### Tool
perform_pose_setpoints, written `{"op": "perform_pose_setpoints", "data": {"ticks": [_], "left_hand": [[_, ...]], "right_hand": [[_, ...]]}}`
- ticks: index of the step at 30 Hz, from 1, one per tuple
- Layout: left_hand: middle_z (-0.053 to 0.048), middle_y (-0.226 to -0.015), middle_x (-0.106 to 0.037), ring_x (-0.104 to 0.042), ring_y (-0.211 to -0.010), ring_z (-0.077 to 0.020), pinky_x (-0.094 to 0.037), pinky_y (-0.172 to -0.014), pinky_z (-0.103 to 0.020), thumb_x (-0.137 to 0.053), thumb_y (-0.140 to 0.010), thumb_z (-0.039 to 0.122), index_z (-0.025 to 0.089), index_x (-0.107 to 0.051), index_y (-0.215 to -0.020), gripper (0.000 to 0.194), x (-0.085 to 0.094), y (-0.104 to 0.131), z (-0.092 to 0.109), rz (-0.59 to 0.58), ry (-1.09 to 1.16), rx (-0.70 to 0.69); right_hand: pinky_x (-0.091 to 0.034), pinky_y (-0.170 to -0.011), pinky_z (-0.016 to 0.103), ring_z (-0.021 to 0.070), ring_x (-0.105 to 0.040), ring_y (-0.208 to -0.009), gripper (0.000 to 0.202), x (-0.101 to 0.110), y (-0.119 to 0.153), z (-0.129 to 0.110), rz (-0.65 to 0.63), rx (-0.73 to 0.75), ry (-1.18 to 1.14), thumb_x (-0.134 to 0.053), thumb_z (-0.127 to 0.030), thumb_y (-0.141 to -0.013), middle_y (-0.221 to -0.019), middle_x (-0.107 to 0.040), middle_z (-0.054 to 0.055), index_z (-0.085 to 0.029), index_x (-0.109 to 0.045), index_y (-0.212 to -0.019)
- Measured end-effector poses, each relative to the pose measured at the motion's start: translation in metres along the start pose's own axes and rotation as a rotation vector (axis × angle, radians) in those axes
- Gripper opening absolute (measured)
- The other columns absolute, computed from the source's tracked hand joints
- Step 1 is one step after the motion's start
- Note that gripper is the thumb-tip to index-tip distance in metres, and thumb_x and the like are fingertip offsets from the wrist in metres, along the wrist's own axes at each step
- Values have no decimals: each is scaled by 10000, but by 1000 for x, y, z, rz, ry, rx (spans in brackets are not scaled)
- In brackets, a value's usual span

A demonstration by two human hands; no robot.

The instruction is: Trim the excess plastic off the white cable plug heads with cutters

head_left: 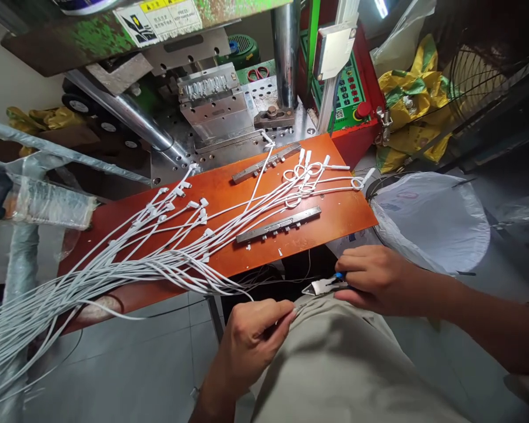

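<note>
My left hand (259,332) is closed in a pinch above my lap, thumb against forefinger. A white cable (229,285) from the bundle runs to the back of this hand, and a small pale tip shows at the fingertips. To the right, my right hand (372,279) is wrapped round small cutting pliers (324,286) with a blue handle. Their metal jaws point left, toward my left hand, with a gap between the two. Many white cables (132,271) with moulded plugs lie over the orange board (220,205) in front of me.
Two metal mould bars (278,224) (267,163) lie on the board among white scraps. Behind it stands a press with a metal mould block (211,97) and a control panel (341,88). A white-lined bin (436,217) is at right, a wrapped frame (24,247) at left.
</note>
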State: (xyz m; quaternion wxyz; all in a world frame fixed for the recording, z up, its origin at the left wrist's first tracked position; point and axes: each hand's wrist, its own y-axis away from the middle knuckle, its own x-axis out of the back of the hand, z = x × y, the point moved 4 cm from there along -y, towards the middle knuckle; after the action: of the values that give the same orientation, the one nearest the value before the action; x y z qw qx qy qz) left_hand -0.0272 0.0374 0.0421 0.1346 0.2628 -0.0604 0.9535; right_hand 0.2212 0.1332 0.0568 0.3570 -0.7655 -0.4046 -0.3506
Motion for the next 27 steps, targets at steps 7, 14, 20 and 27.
{"op": "perform_pose_setpoints", "data": {"ticks": [7, 14, 20, 27], "left_hand": [[-78, -922, -797, -759, -809, -205, -577, -744, -280, -646, -1115, 340, 183, -786, -1174, 218, -37, -26, 10, 12, 76, -102], [-87, -1102, -787, -755, -1036, -229, -588, -954, -328, -625, -1098, 160, 223, -712, -1227, 167, -6, -93, 24, 203, -146, -329], [-120, -1065, -754, -714, -1053, -314, -561, -978, -418, -606, -1081, 204, 198, -778, -1074, 173, 22, -191, 6, 210, -691, -49], [-111, -921, -706, -703, -928, -320, -556, -852, -407, -643, -992, 171, 214, -692, -816, 189, 22, -231, -13, 225, -757, 50]], "right_hand": [[-516, -755, 292, 183, -693, -834, 215, 0, 14, 18, 422, -331, -220, -712, -303, -1083, -964, -732, 61, -218, -673, -890], [-503, -1113, 363, 251, -678, -1229, 164, -8, 37, 38, 722, -647, -470, -686, -409, -1085, -1256, -709, 82, -249, -720, -1072], [-516, -1116, 371, 268, -660, -1236, 261, -15, 41, 37, 778, -723, -569, -653, -488, -1092, -1240, -711, 82, -239, -730, -1104], [-532, -1060, 406, 290, -672, -1184, 324, -29, 46, 31, 710, -766, -647, -618, -533, -1091, -1174, -726, 84, -226, -721, -1068]]}}
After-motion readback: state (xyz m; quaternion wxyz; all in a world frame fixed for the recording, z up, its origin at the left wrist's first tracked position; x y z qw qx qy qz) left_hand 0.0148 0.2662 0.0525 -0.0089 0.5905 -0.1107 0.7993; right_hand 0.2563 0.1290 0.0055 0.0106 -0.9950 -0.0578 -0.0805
